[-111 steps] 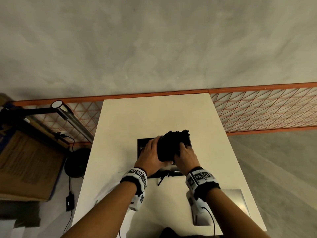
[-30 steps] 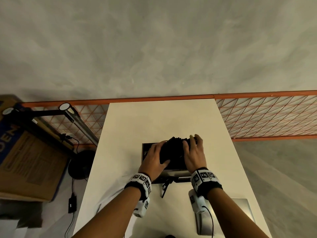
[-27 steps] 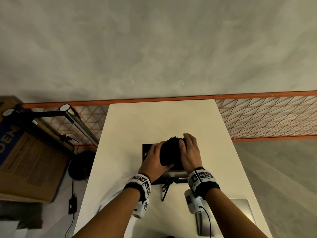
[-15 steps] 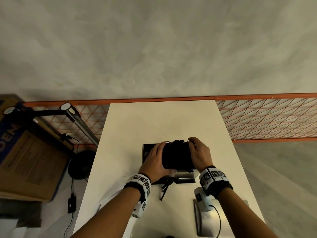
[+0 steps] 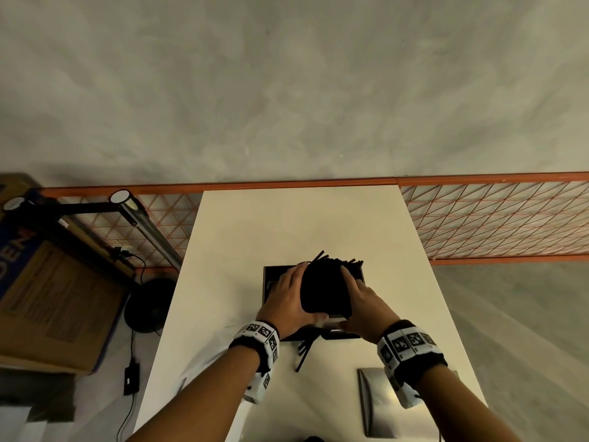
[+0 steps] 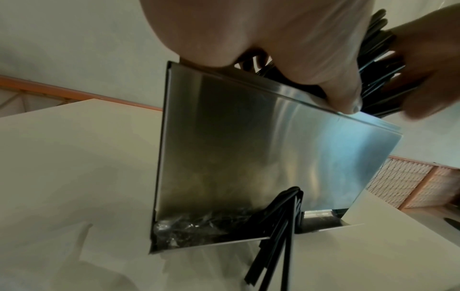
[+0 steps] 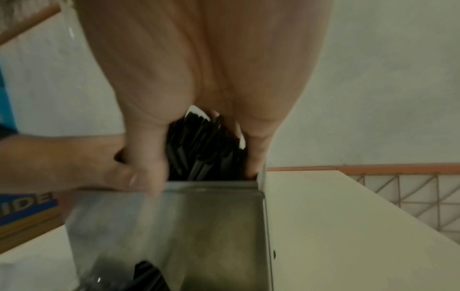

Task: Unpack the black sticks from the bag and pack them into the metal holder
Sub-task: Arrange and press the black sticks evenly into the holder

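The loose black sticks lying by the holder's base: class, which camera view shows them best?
Left wrist: the loose sticks fill its foreground, leaning against the metal holder. Head shows them small. Right wrist shows only a dark blur there.

Brushed shiny metal holder (image 6: 261, 147); glossy black plastic sticks (image 7: 204, 145); matt smooth table (image 5: 287, 224)

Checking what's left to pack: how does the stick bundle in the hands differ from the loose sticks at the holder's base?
The bundle is large, upright and gripped by the left hand and right hand in the metal holder. The loose sticks are few, unheld, slanting onto the table. Both are thin black sticks.
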Demonstrator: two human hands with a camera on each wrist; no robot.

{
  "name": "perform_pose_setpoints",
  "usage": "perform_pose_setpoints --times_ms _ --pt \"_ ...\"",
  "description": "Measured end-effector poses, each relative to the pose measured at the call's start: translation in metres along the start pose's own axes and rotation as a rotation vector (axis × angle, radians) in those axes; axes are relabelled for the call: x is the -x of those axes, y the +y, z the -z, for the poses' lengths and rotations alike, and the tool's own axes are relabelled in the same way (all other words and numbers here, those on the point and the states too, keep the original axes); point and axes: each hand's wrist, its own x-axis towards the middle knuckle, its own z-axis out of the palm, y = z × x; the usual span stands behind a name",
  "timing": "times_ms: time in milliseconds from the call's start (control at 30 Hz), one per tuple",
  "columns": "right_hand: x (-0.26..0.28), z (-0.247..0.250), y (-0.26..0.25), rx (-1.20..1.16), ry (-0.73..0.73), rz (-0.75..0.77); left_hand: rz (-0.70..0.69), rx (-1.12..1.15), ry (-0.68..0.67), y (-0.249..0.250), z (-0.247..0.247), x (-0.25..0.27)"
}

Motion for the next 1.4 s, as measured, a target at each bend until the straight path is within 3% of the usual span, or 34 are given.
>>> perform_pose_setpoints --times_ms 67,267,533,767,1000,1200,1400 --pt "-0.004 -0.006 -0.001 0.030 0.053 -0.020 0.000 -0.010 -0.013 0.002 0.001 0.000" --pt "-0.008 0.001 -0.006 -0.171 0.073 -0.057 -0.018 -0.023 -0.019 0.002 0.001 0.001" --pt "-0.009 0.003 -0.009 -0.386 0.216 -0.156 0.044 0.033 -0.008 0.003 0.001 -0.001" --pt "-0.015 0.002 -0.019 -0.566 0.293 -0.173 0.136 0.203 0.125 0.001 -0.001 0.001" --pt "-0.025 0.020 -0.021 -0.776 0.316 -0.230 0.117 0.209 0.156 0.002 0.000 0.003" --pt "-0.036 0.006 -0.030 -0.645 0.201 -0.236 0.130 0.190 0.220 0.004 -0.001 0.003" --pt "-0.030 0.004 -0.034 -0.484 0.216 -0.206 0.187 0.163 0.229 0.004 -0.002 0.000"
